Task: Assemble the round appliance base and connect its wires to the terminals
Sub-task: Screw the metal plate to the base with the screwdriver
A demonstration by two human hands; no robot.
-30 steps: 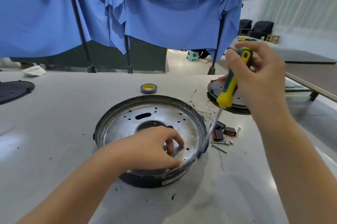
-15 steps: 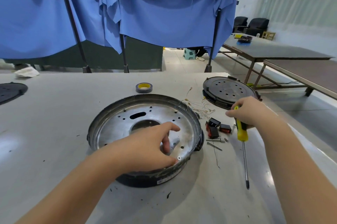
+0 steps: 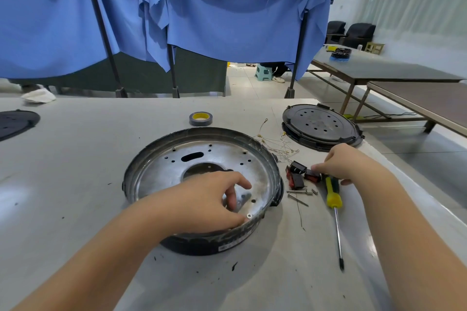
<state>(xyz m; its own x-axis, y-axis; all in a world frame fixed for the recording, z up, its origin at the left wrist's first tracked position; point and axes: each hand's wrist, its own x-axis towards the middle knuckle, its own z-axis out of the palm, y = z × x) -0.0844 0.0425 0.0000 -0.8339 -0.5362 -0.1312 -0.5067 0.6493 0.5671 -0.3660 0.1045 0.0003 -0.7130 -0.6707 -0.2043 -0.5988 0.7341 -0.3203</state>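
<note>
We cannot see the small bracket (image 3: 241, 200) beneath our left hand (image 3: 204, 203), black disc (image 3: 15, 123) cut off at frame's left edge, right hand's (image 3: 350, 162) fingertips blurred over the switches (image 3: 298, 175)

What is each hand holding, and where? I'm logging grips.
The left hand pinches a small metal bracket inside the base. The right hand holds nothing; the screwdriver lies loose.

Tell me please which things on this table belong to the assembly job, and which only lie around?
For the job:
round metal base
screw
screwdriver
wires
red-black switches
loose screws

Lying about:
tape roll
black perforated disc
white cloth
</note>
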